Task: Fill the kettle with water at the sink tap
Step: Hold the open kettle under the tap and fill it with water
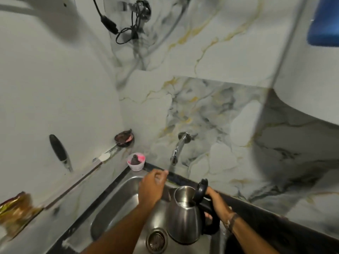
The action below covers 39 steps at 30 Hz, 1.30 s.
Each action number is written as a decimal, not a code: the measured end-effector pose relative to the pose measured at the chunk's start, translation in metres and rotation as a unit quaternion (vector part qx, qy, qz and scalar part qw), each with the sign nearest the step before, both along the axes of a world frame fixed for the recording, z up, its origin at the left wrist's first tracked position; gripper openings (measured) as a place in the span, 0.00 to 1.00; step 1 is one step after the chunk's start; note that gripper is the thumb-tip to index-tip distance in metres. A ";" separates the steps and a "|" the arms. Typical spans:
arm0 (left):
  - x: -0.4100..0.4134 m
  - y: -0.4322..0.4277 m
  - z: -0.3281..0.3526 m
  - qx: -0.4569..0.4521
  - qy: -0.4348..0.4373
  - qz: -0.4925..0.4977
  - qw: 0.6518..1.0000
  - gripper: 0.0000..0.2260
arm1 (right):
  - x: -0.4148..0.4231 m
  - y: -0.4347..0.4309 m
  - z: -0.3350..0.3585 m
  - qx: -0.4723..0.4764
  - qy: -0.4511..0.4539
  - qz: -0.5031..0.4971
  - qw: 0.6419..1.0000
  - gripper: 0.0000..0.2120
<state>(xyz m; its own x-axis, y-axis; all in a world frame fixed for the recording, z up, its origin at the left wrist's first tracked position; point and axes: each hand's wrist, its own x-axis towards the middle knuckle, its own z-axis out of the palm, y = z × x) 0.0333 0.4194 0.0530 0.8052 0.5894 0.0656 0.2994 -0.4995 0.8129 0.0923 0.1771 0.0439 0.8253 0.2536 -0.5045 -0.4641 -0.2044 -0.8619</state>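
A steel kettle [184, 215] with a black handle is held over the steel sink [117, 204], its black lid [200, 189] flipped up. My right hand [217, 202] grips the kettle's handle. The chrome tap [177, 148] sticks out of the marble wall above and left of the kettle's mouth. A thin stream of water seems to fall from its spout. My left hand [152, 186] reaches toward that spot just below the tap, fingers loosely spread and holding nothing.
A small white cup [136, 162] with pink residue stands at the sink's back left corner. A dark round dish [124, 138] sits on the ledge behind it. The drain strainer [156, 240] lies beside the kettle's base. A crumpled wrapper [16, 211] lies at far left.
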 end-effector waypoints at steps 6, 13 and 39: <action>0.101 0.025 0.041 0.091 0.097 -0.051 0.990 0.29 | 0.006 0.058 -0.016 -0.041 0.005 -0.023 0.999 0.36; 0.135 0.027 0.035 0.132 0.142 -0.081 0.978 0.30 | 0.024 0.086 -0.028 -0.087 -0.008 -0.031 0.996 0.42; 0.186 0.071 0.042 -0.021 0.242 -0.287 0.927 0.16 | 0.056 0.100 -0.034 -0.079 -0.035 -0.012 0.996 0.37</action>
